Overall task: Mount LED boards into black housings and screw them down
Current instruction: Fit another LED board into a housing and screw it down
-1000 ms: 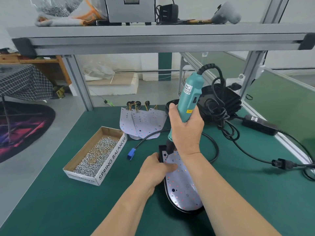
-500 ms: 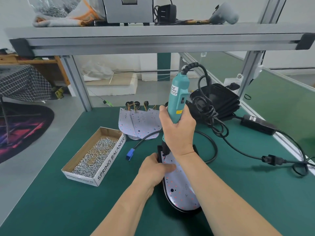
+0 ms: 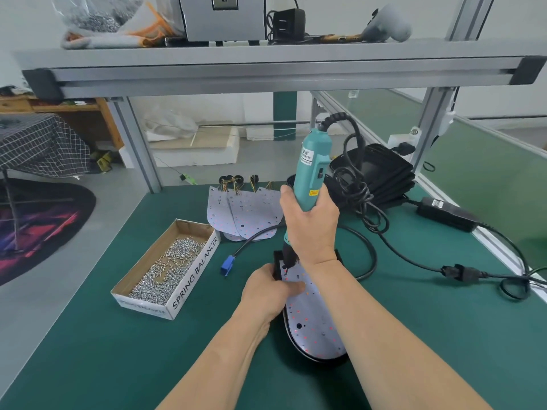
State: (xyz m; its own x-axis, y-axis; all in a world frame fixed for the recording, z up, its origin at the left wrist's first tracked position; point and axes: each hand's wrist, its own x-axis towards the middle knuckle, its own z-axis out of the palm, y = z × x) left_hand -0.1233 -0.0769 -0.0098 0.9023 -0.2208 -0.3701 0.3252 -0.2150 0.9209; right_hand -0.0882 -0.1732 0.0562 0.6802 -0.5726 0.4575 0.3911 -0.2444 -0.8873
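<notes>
1. Head view, the work: a black housing (image 3: pixel 322 361) lies on the green bench (image 3: pixel 118 350) close to the person, rounded end nearest. An LED board (image 3: pixel 313 321) sits in it face up
2. Head view, right hand (image 3: pixel 310 229): its fingers are wrapped tight round the teal electric screwdriver (image 3: pixel 313 164). The tool stands nearly upright, and its bit is down at the far left corner of the board
3. Head view, left hand (image 3: pixel 266 291): it grips the housing's left edge with curled fingers, and one finger reaches onto the board just beside the bit
4. Head view, supplies: a box (image 3: pixel 192 276) of screws (image 3: pixel 168 267) stands to the left. Spare boards (image 3: pixel 245 214) lie beyond it, and more housings (image 3: pixel 381 173) are stacked at the far right
5. I judge this to be the driving of a corner screw. Whether a screw sits under the bit is too small to tell
6. Risk: the driver leans slightly. If the bit is off the screw's axis it may slip out and skate over the board, marking LEDs or catching the finger beside it
7. Risk: if the left hand eases off, the driver's twist may turn the board in the housing, so the holes stop lining up and the screw goes in crooked
8. Risk: the black cable (image 3: pixel 367 255) loops just beyond the housing's far end, and the driver's own cord hangs in a tangle. A snag in either may tug the tool sideways during the drive
</notes>
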